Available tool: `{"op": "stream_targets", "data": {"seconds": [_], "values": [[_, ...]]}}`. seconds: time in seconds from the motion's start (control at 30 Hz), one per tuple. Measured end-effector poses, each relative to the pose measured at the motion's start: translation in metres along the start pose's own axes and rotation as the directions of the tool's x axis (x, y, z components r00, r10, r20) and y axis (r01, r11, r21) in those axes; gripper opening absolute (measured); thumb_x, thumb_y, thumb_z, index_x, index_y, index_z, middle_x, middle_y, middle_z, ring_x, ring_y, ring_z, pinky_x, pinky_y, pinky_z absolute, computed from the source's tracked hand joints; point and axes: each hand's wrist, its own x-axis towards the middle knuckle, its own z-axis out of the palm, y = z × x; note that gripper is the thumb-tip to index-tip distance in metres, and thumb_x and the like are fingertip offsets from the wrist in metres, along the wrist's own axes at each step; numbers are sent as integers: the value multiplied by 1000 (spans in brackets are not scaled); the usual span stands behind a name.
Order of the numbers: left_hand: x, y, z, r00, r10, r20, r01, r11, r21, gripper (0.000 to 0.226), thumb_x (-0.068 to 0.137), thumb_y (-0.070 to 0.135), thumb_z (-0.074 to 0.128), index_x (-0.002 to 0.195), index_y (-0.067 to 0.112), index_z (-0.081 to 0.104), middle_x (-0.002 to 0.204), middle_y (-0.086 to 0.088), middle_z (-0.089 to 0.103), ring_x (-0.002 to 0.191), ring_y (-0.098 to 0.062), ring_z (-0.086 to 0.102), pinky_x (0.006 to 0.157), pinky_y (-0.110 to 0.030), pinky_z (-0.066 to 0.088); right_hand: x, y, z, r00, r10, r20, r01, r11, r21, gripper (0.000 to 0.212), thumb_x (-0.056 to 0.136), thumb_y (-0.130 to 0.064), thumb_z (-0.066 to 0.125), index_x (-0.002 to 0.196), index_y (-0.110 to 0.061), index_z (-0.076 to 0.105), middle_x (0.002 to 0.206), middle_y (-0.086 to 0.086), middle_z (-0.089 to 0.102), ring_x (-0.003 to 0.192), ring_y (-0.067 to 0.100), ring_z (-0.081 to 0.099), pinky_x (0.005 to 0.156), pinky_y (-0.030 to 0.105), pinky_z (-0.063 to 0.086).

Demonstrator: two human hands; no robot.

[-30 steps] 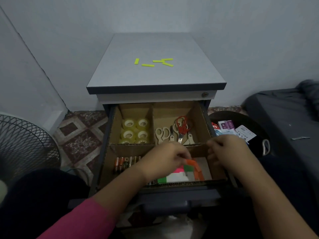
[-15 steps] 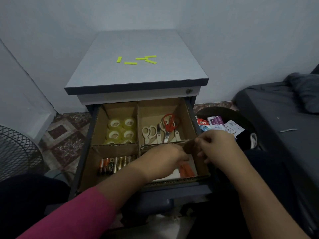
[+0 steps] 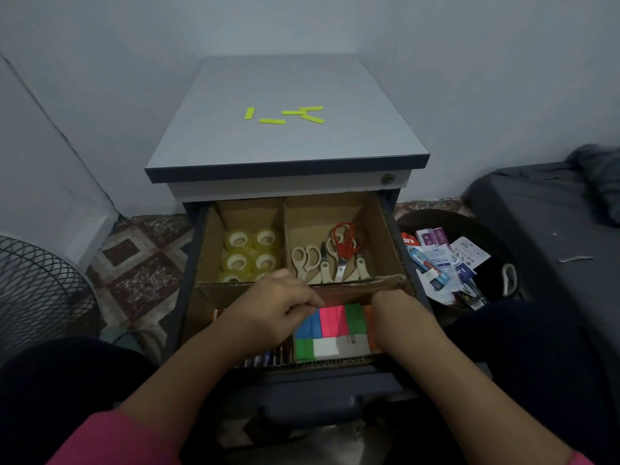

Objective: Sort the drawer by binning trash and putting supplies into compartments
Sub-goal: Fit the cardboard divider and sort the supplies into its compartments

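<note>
The open drawer [image 3: 391,213] is split by cardboard dividers [image 3: 355,288]. Tape rolls [image 3: 251,253] fill the back left compartment and scissors [image 3: 328,256] lie in the back right. Batteries [image 3: 265,359] show in the front left. Coloured sticky notes [image 3: 335,322] lie in the front right compartment. My left hand [image 3: 275,317] has its fingers curled at the left edge of the notes, pinching them. My right hand [image 3: 394,310] reaches down at the right side of the notes, over orange ones; its fingers are hidden.
A black bin [image 3: 469,223] with wrappers and packets [image 3: 443,263] stands right of the drawer. Yellow strips [image 3: 285,115] lie on the cabinet top [image 3: 285,146]. A fan grille [image 3: 33,290] is at the left, a dark mattress [image 3: 553,213] at the right.
My right hand left the cardboard divider and dropped into the front right compartment. My left hand drew back, uncovering the blue, pink and green notes. The view shifted.
</note>
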Motion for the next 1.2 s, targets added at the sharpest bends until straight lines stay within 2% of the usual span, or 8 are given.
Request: {"op": "stream_targets", "data": {"seconds": [0.33,0.4,0.53,0.6,0.7,0.87,1.03,1.2], "values": [[1,2,-10,998,8,68,-8,1000,-2,20,93,20,57,106,20,72,88,21,56,97,-8,51,86,-35,46,-12,1,-18,996,-29,-85,18,992,-125,18,88,-14,49,98,-16,63,86,0,58,93,22,63,72,30,47],[0,4,-12,998,32,53,-35,998,44,22,92,17,56,106,22,73,90,18,56,98,-10,48,86,-37,45,-15,2,-23,993,-41,-113,44,999,16,19,84,-15,54,98,-24,64,86,-2,62,89,19,64,72,30,51],[0,11,-20,979,36,201,-101,939,328,39,91,10,52,117,37,66,107,25,47,107,-11,32,92,-31,33,-8,-11,-13,990,-93,106,32,880,474,22,72,-4,66,80,-24,62,73,1,69,63,16,66,59,27,54],[0,12,-19,958,22,286,-137,910,390,42,90,11,54,119,41,63,114,27,51,106,-10,31,93,-29,30,1,-20,-1,979,-143,143,68,900,430,23,68,-7,72,72,-24,58,71,-4,64,68,16,65,59,25,52],[-4,13,-13,956,44,290,-153,918,365,40,86,22,49,114,43,66,102,19,52,99,-5,26,103,-28,23,8,-30,7,970,-213,117,176,948,265,21,72,-18,72,67,-27,54,71,-12,56,72,8,54,56,19,41],[-5,15,-10,977,11,213,-73,955,287,38,76,33,30,96,33,62,92,10,46,103,-9,31,110,-24,14,8,-32,11,957,-271,107,242,944,225,16,76,-19,66,92,-20,66,93,3,68,84,17,61,66,22,44],[-1,15,-6,980,31,194,-85,956,281,18,81,32,31,90,26,45,92,6,53,101,-16,42,92,-1,-6,9,-33,14,950,-299,87,272,933,238,24,80,-17,63,103,-16,66,98,7,68,91,21,63,69,25,46],[4,18,-3,976,-6,216,-74,930,359,11,94,29,32,91,28,43,101,4,55,109,-16,42,93,-10,2,9,-35,11,945,-314,93,290,935,206,24,83,-18,62,106,-15,65,102,9,67,96,23,62,69,22,42]]}}
